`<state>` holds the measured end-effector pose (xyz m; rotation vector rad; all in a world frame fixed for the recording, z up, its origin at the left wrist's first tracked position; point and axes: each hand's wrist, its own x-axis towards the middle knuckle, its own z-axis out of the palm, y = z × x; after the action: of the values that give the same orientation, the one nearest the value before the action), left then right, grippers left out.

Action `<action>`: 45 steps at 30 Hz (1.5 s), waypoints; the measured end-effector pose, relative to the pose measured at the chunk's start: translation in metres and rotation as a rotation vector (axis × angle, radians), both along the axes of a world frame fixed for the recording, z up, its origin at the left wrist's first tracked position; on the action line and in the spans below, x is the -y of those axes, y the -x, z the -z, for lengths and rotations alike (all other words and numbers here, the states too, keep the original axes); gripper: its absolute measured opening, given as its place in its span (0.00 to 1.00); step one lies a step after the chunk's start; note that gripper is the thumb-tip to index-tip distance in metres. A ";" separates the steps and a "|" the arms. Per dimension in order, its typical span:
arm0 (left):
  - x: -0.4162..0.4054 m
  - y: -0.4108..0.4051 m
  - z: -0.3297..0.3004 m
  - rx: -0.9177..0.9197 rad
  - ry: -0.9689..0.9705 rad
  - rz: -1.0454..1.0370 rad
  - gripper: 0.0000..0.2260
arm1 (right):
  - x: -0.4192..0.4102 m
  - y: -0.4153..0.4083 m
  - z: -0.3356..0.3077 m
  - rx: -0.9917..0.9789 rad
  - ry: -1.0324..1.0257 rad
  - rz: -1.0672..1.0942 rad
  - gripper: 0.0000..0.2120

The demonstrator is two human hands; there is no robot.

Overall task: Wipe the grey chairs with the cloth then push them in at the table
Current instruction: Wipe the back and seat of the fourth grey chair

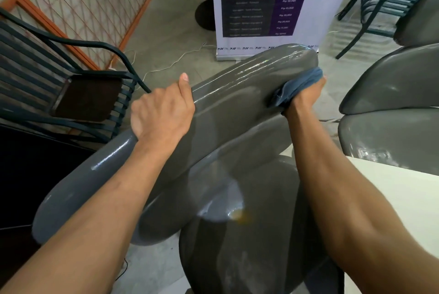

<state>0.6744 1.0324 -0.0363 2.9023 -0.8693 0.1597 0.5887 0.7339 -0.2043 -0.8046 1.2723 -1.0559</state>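
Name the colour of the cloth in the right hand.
Dark blue cloth; head view shows it.

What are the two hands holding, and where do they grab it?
The left hand grips the top edge of the grey chair backrest. The right hand holds a bunched blue cloth against the backrest's far end.

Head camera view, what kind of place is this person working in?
Probably a cafe or a small business's seating area. A standing price-list banner sits on a concrete floor, stacked dark metal chairs wait behind, and grey chairs stand at a white table.
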 end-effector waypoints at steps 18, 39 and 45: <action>-0.003 0.002 0.001 0.021 0.046 0.034 0.33 | -0.120 -0.018 -0.066 -0.261 0.208 0.094 0.24; -0.003 0.000 0.003 0.005 0.014 0.044 0.33 | -0.208 -0.031 -0.076 -0.198 0.226 -0.086 0.27; -0.005 -0.001 0.005 0.013 0.025 0.054 0.32 | -0.279 -0.019 -0.031 -0.080 -0.105 -0.194 0.27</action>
<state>0.6751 1.0372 -0.0418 2.8544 -0.9401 0.1833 0.6078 1.0128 -0.1736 -0.8774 1.2780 -0.8027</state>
